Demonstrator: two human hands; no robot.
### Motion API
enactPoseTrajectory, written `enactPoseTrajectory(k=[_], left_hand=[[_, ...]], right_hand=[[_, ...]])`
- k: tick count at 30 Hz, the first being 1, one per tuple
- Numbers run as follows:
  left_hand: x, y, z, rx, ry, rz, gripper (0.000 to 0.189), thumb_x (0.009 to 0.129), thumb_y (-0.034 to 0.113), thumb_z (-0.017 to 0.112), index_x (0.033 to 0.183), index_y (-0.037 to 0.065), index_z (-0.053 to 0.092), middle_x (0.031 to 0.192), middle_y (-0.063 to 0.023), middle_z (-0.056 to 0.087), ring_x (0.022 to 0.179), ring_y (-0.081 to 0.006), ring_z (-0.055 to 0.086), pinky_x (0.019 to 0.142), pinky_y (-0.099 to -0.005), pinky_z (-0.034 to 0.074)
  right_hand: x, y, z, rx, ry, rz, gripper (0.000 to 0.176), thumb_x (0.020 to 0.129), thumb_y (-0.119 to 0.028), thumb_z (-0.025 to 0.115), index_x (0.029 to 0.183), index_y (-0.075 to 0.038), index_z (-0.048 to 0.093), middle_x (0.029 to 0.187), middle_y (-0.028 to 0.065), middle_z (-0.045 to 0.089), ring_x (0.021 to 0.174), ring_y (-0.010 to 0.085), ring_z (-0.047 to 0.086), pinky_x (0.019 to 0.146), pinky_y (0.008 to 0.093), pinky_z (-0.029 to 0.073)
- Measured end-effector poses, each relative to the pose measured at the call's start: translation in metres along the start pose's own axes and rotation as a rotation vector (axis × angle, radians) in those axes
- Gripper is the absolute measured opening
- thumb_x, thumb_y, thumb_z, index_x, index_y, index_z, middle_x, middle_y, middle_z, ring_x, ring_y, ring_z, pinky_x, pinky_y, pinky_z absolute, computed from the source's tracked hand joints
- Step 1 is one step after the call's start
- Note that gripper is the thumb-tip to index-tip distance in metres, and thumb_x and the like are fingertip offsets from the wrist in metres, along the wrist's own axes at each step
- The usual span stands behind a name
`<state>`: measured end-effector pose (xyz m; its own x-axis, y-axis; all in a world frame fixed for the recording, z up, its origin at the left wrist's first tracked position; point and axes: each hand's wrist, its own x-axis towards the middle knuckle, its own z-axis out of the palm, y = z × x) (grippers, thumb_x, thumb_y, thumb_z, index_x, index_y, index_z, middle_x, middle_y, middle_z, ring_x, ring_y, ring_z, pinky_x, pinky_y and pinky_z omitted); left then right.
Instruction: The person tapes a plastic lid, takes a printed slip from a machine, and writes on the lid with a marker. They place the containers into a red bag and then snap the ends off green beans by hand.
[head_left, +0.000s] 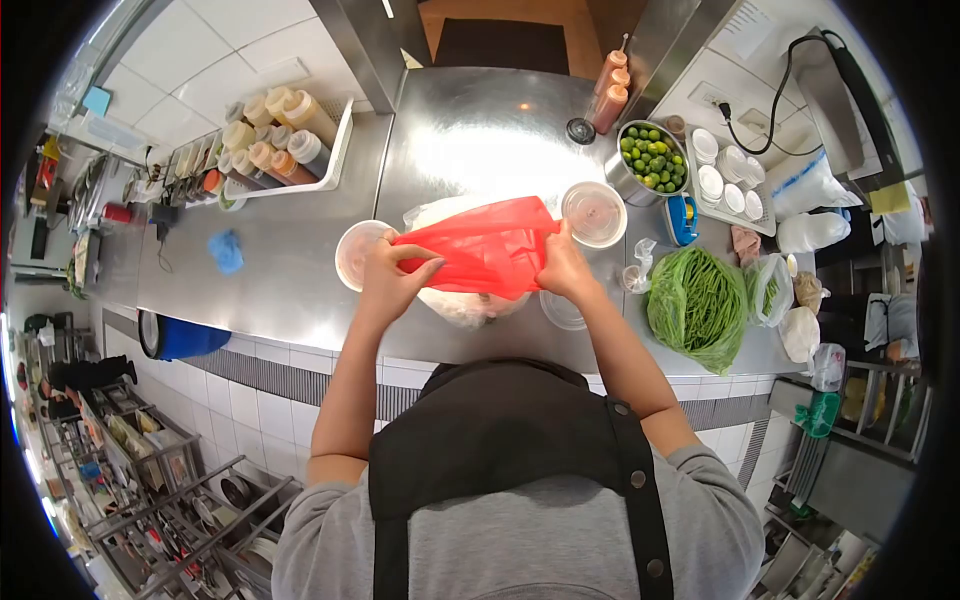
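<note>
A red plastic bag (490, 245) is stretched sideways between my two hands above the steel counter. My left hand (395, 272) pinches its left end, thumb and fingers pressed together. At the other end, my right hand (564, 265) is closed on the bag's edge. Beneath the red bag lies a clear plastic bag (462, 308) with pale contents, mostly covered. A round lidded container (356, 256) stands beside my left hand, partly hidden by it. Another lidded container (594, 215) is just beyond my right hand. Near my right wrist lies a clear round lid (563, 310).
Squeeze bottles fill a white basket (335, 165) at the back left. On the right stand a metal pot of limes (652, 160), a bag of green beans (697, 305) and a tray of white cups (735, 185). A blue cloth (226, 252) lies left.
</note>
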<state>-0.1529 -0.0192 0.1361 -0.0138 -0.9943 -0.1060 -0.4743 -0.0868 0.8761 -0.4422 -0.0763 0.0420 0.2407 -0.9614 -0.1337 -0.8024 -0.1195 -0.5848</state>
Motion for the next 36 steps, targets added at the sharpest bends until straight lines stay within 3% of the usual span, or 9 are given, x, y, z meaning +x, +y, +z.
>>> enactPoseTrajectory(k=[1,5,9,11,16,19,24,29,36], left_hand=[[0.0,-0.008,0.007,0.424,0.104,0.04,0.028,0.078,0.013,0.077,0.097,-0.008,0.071,0.104,-0.0218,0.063,0.103,-0.0339,0.063,0.094,-0.037,0.052],[-0.018,-0.038,0.037,0.688,-0.041,0.094,0.05,0.062,0.019,0.09,0.098,-0.008,0.068,0.119,-0.0309,0.049,0.108,-0.0414,0.057,0.098,-0.0438,0.05],[-0.019,-0.013,0.037,0.467,-0.446,-0.198,0.08,0.055,0.015,0.09,0.125,-0.005,0.058,0.14,-0.0367,0.033,0.133,-0.0452,0.044,0.11,-0.0437,0.044],[-0.02,-0.015,0.038,0.409,-0.39,-0.185,0.087,0.056,0.014,0.09,0.132,-0.004,0.052,0.145,-0.0344,0.03,0.137,-0.0454,0.04,0.113,-0.0434,0.042],[-0.023,-0.006,0.031,0.434,-0.3,-0.058,0.092,0.058,0.014,0.089,0.139,-0.002,0.048,0.151,-0.0296,0.029,0.138,-0.0456,0.04,0.114,-0.0426,0.042],[-0.022,0.003,0.026,0.448,-0.238,-0.087,0.094,0.059,0.014,0.089,0.14,-0.004,0.045,0.151,-0.0287,0.031,0.138,-0.0449,0.041,0.113,-0.0421,0.042],[-0.025,-0.003,0.018,0.415,-0.212,-0.081,0.096,0.059,0.018,0.087,0.141,-0.007,0.043,0.146,-0.0294,0.038,0.134,-0.0439,0.045,0.11,-0.0423,0.043],[-0.022,-0.006,0.02,0.367,-0.205,-0.125,0.085,0.06,0.016,0.085,0.132,-0.006,0.047,0.142,-0.0301,0.041,0.127,-0.0447,0.05,0.107,-0.0436,0.046],[-0.007,-0.021,0.033,0.329,-0.094,-0.007,0.091,0.06,0.016,0.087,0.138,-0.002,0.044,0.143,-0.0267,0.043,0.127,-0.0428,0.053,0.106,-0.0443,0.047]], right_hand=[[-0.001,0.004,0.001,-0.009,-0.014,-0.049,0.034,0.07,-0.009,0.077,0.097,0.007,0.065,0.112,0.0305,0.058,0.123,0.0454,0.051,0.104,0.0476,0.048],[-0.012,0.013,-0.017,0.026,-0.099,-0.081,0.037,0.069,-0.009,0.08,0.099,0.007,0.066,0.112,0.0288,0.06,0.133,0.0417,0.043,0.108,0.0452,0.046],[-0.028,0.052,-0.046,0.472,-0.115,-0.011,0.037,0.073,-0.014,0.083,0.102,0.004,0.068,0.108,0.0216,0.066,0.117,0.0336,0.057,0.101,0.0418,0.049],[-0.025,0.06,-0.08,0.875,-0.132,0.17,0.035,0.075,-0.017,0.084,0.101,0.002,0.071,0.105,0.0168,0.069,0.106,0.0303,0.063,0.096,0.0403,0.051],[0.022,0.141,-0.062,0.025,0.534,0.392,0.024,0.081,-0.02,0.077,0.09,0.002,0.073,0.09,0.0192,0.073,0.089,0.0388,0.07,0.083,0.043,0.055],[0.063,0.225,-0.016,0.228,0.201,0.666,0.027,0.084,-0.02,0.071,0.097,0.004,0.07,0.09,0.0236,0.072,0.088,0.0432,0.069,0.082,0.0445,0.054],[0.039,0.179,-0.032,0.675,0.386,0.523,0.018,0.092,-0.017,0.062,0.088,-0.001,0.056,0.083,0.0088,0.062,0.073,0.0173,0.064,0.059,0.0399,0.061],[0.018,0.066,-0.117,0.819,0.471,0.174,0.01,0.098,-0.012,0.054,0.098,-0.002,0.056,0.085,0.002,0.056,0.073,0.0094,0.055,0.067,0.0281,0.054],[-0.005,-0.064,-0.085,1.02,-0.034,-0.032,0.008,0.1,-0.014,0.052,0.099,-0.008,0.058,0.084,-0.0052,0.049,0.071,0.0038,0.044,0.062,0.0228,0.039]])
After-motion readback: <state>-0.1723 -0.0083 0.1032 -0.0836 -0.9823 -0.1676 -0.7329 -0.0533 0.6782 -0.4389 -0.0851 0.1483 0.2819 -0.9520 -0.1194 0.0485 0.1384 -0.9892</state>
